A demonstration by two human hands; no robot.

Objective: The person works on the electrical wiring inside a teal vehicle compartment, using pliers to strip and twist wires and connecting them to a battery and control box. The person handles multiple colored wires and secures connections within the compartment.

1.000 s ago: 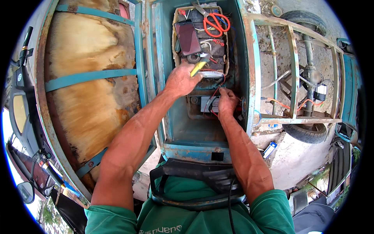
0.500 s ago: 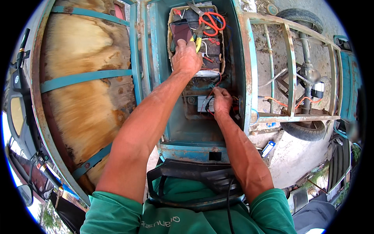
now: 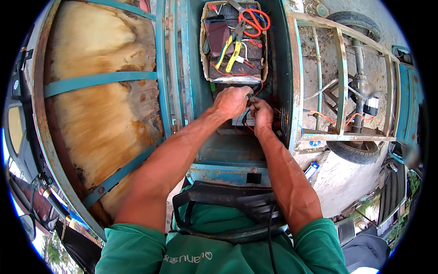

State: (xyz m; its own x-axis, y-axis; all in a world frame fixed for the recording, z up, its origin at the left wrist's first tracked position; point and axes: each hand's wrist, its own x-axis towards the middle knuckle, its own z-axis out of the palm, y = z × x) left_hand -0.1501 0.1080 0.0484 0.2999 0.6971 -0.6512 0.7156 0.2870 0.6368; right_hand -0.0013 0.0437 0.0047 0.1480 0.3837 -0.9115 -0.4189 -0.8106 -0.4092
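Note:
My left hand (image 3: 232, 101) and my right hand (image 3: 262, 114) meet over the blue metal compartment, fingertips almost touching. Both are closed in a pinch on thin wire (image 3: 253, 97), whose ends are hidden by the fingers. Just beyond them stands an open carton (image 3: 205, 68) of dark batteries (image 3: 251, 51). On top of the batteries lie yellow-handled pliers (image 3: 234, 55), red-handled scissors (image 3: 256, 23) and a dark phone (image 3: 218, 35). A grey-white box-shaped unit (image 3: 238, 122) sits below my hands, partly covered by them.
The compartment's blue rim (image 3: 219, 173) runs close in front of me. A raised lid with stained wood (image 3: 96, 109) stands at the left. On the right are a rusty frame (image 3: 340, 82) and a wheel (image 3: 356, 153). A black plastic seat-like part (image 3: 223, 196) lies against my shirt.
My left hand has left the pliers and phone in the carton and come back toward me, joining my right hand at the wire. The right hand has barely moved.

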